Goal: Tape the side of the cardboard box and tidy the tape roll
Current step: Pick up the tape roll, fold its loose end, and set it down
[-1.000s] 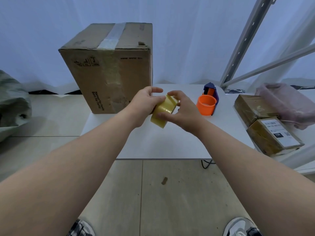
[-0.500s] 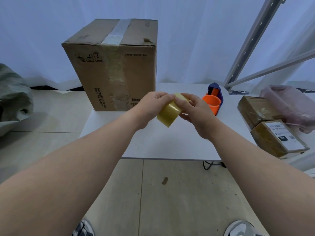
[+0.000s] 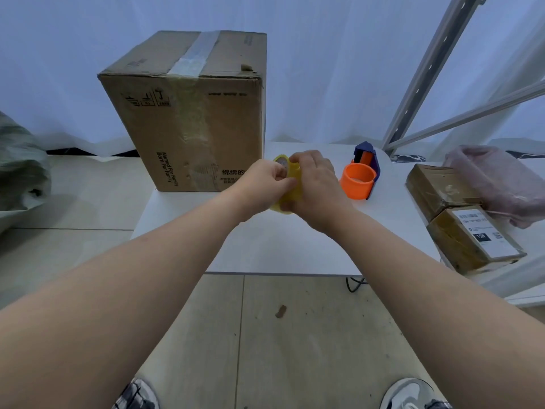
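Both hands, left hand [image 3: 262,184] and right hand [image 3: 317,187], gripped the yellow tape roll [image 3: 290,184] above the tabletop [image 3: 295,240], near the cardboard box [image 3: 191,113] at its far-left corner.

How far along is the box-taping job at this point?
Early. Done: only older tape on the cardboard box; no fresh strip is visible. In hand: left hand and right hand both grip the yellow tape roll above the table. Left: taping the side, tidying the roll.
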{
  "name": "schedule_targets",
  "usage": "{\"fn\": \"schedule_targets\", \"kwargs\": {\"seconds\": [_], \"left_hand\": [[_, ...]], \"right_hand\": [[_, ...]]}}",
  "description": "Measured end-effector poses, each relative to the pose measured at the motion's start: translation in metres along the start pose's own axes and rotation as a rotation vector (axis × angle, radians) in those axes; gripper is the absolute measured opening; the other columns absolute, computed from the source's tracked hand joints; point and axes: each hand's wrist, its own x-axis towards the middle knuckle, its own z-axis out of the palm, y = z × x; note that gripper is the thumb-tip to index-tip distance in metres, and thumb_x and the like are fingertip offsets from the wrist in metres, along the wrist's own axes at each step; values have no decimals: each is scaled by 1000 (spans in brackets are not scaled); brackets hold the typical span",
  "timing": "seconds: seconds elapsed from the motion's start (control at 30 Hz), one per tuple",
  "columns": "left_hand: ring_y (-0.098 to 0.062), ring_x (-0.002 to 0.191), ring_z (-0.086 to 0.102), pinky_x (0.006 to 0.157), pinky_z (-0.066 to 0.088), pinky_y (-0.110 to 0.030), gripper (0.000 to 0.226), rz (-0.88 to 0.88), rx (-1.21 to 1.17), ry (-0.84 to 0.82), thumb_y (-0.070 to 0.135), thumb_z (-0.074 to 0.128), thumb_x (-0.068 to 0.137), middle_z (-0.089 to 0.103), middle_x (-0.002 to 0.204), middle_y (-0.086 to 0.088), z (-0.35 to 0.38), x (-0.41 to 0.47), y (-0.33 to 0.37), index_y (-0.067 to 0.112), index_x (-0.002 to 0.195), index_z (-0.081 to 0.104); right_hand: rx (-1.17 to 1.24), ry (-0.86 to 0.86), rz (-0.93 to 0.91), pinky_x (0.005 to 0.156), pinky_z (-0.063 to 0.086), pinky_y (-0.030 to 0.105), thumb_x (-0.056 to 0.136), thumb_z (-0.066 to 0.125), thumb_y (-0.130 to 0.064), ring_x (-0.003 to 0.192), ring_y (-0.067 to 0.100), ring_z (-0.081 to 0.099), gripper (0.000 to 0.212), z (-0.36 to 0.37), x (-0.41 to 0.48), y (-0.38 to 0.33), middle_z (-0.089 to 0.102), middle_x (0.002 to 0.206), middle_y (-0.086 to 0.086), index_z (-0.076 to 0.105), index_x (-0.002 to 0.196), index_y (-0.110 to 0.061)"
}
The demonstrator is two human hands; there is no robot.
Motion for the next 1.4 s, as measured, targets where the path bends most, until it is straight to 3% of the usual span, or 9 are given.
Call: {"fn": "schedule_targets", "kwargs": {"seconds": [0.1, 0.23, 0.37, 0.5, 0.73, 0.83, 0.97, 1.33, 1.4], "left_hand": [[-25, 78, 56, 78, 53, -43, 32, -5, 9, 20, 27, 57, 92, 63, 90, -24, -4, -1, 0, -3, 93, 66], [-29, 95, 64, 89, 54, -47, 29, 10, 20, -44, 33, 58, 92, 69, 103, -15, -14, -4, 2, 8, 103, 69], [-30, 95, 65, 87, 55, -46, 29, 40, 81, -51, 33, 60, 91, 71, 98, -13, -18, -1, 4, 8, 99, 71], [-22, 78, 58, 71, 50, -35, 26, 50, 92, -49, 31, 61, 90, 67, 85, -8, -17, 0, 3, 7, 93, 71], [-18, 74, 56, 70, 48, -34, 22, 54, 96, -47, 33, 62, 89, 63, 77, -2, -19, -1, 0, 12, 86, 68], [-22, 79, 59, 73, 51, -37, 28, 57, 119, -67, 34, 62, 89, 67, 86, -8, -21, -2, 0, 7, 91, 70], [-27, 95, 62, 88, 53, -44, 28, 16, 122, -85, 32, 62, 89, 68, 101, -11, -22, -3, -2, 8, 102, 69], [-34, 98, 63, 92, 50, -45, 21, 54, 85, -119, 17, 64, 87, 68, 104, -22, -23, -9, 5, 2, 101, 70], [-34, 96, 62, 91, 50, -46, 23, 42, 91, -111, 18, 64, 87, 68, 104, -22, -23, -8, 4, 2, 101, 70]], "right_hand": [[68, -12, -27, 97, 43, 33, 73, 77, -21, 116, 22, 40, 65, -2, -2, 1, 42, 131, 7, 43, 128, -13], [158, 0, -11, 89, 43, 28, 68, 80, -30, 109, 17, 40, 67, -4, -2, 0, 44, 125, 6, 44, 123, -14], [232, 0, 18, 90, 44, 27, 68, 81, -27, 111, 17, 42, 72, -5, -3, -1, 43, 128, 7, 42, 126, -12], [274, 14, 31, 89, 45, 27, 67, 82, -23, 107, 15, 42, 68, -2, -6, -3, 44, 125, 8, 45, 123, -11], [279, 40, 34, 84, 44, 23, 67, 81, -20, 102, 14, 42, 56, 3, -6, -5, 46, 121, 7, 50, 112, -11], [289, 50, 37, 82, 45, 23, 68, 81, -19, 100, 14, 43, 47, 7, -7, -5, 46, 118, 7, 50, 103, -13], [347, -17, 49, 92, 45, 27, 67, 82, -18, 109, 17, 46, 74, 7, -7, -3, 44, 126, 7, 43, 130, -14], [283, 47, 15, 88, 50, 31, 67, 81, -21, 99, 17, 47, 47, 3, -5, 1, 47, 116, 8, 51, 102, -12], [325, 40, 40, 91, 50, 32, 68, 80, -21, 102, 17, 47, 57, 4, -5, 1, 47, 118, 9, 48, 114, -12]]}}
